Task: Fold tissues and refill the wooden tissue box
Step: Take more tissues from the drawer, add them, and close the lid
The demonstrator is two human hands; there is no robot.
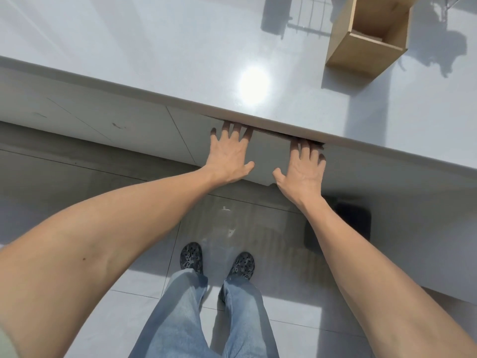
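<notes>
The wooden tissue box (344, 45) stands on the white countertop (167, 55) at the far right, its top open and its inside looking bare. No tissues are in view. Below the counter edge, both hands rest on a grey drawer front (269, 157). My left hand (228, 157) lies on its left part and my right hand (303, 171) on its right part. The fingers of both reach over the drawer's top edge, the tips hidden under the counter lip. A dark gap shows above the drawer by my right fingers.
A wire rack (307, 14) stands on the counter left of the box. Flat grey cabinet fronts (116, 117) run left of the drawer. A dark object (353, 220) sits on the tiled floor under the counter to the right. My feet (216, 262) stand back from the cabinet.
</notes>
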